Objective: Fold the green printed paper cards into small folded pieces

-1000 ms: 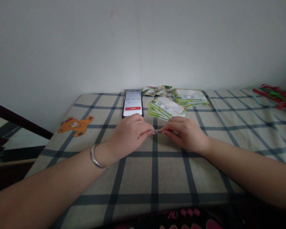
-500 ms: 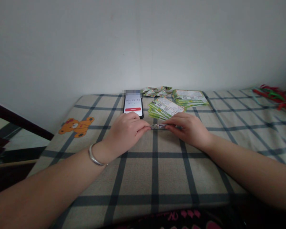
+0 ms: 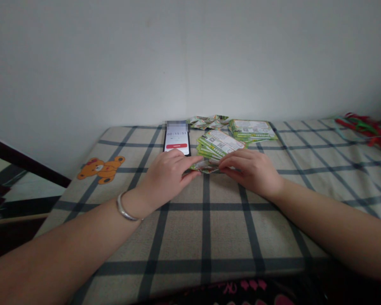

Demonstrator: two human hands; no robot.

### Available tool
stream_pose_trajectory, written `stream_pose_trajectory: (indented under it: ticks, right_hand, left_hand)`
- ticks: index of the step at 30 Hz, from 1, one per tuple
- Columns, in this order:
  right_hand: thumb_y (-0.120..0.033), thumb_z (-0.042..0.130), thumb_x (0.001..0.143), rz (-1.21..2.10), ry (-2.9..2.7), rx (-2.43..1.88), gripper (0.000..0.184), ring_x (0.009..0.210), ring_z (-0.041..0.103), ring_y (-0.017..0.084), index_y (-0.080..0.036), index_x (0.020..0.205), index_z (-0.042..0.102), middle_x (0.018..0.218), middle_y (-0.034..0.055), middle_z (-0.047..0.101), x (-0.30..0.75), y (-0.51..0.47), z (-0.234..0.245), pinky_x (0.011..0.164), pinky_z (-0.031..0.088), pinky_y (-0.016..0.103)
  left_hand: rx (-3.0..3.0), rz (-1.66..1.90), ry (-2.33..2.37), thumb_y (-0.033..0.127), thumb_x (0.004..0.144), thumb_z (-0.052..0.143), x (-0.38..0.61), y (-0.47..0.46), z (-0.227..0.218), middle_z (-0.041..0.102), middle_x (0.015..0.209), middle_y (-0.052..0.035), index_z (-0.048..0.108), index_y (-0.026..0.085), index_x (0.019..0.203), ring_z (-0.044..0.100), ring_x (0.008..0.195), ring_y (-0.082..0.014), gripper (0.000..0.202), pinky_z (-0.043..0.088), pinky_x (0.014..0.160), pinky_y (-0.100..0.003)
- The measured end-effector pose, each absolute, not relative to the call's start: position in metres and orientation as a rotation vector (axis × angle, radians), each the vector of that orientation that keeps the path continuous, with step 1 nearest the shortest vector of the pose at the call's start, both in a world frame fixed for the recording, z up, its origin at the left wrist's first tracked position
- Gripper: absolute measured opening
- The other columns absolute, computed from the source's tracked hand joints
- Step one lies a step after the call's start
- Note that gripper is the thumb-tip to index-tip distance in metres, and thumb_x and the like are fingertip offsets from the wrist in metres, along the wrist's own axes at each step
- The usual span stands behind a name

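Between my two hands is a small folded paper, printed in green and white, low over the checked cloth. My left hand pinches its left end between thumb and fingers; a silver bangle circles that wrist. My right hand grips the right end, its fingers curled and hiding part of the paper. Just behind lies a fanned stack of printed leaflets. Several folded paper pieces sit against the wall, beside a second leaflet stack.
A phone showing a running timer lies behind my left hand. A bear picture is on the checked tablecloth at the left. Red and green stringy material lies at the far right. The wall borders the back edge.
The folded paper has opened wider between my hands, and more of its green print shows. My left thumb and fingers have spread a little. Both hands stay in about the same place.
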State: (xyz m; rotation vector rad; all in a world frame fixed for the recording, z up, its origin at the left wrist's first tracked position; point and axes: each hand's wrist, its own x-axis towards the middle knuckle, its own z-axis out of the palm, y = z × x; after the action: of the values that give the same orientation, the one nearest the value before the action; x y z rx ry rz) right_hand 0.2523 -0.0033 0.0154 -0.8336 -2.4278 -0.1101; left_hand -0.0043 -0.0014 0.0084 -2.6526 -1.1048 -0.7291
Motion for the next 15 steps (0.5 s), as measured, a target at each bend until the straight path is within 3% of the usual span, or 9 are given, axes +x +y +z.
stream_pose_trajectory:
  ticks: [4,10,15]
  right_hand:
    - [-0.025,0.057,0.091,-0.192,-2.434,-0.862,0.013,0.084,0.064,0.017,-0.02,0.091,0.069,0.093,0.0048,0.071,0.254,0.0,0.018,0.071,0.046,0.027]
    - [-0.023,0.059,0.086,-0.345,-2.333,-1.121,0.008,0.082,0.061,0.019,-0.02,0.084,0.066,0.088,0.0045,0.068,0.265,0.008,0.029,0.068,0.042,0.028]
    - [-0.026,0.057,0.088,-0.484,-2.206,-1.24,0.013,0.073,0.059,0.017,-0.021,0.083,0.068,0.082,0.0041,0.068,0.27,0.025,0.039,0.062,0.037,0.028]
  left_hand:
    - [-2.645,-0.849,-1.162,0.025,0.085,0.063,-0.002,-0.004,0.007,0.066,0.095,-0.0081,0.056,0.015,0.112,0.062,0.089,-0.0215,0.029,0.05,0.078,-0.035]
    - [-2.62,-0.888,-1.186,0.017,0.084,0.053,0.0,-0.006,0.011,0.059,0.075,-0.0014,0.049,0.017,0.089,0.058,0.067,-0.0146,0.007,0.045,0.062,-0.028]
    - [-2.778,-0.624,-1.117,0.018,0.084,0.054,0.004,-0.007,0.013,0.064,0.09,-0.0057,0.057,0.016,0.091,0.06,0.086,-0.0204,0.008,0.049,0.076,-0.035]
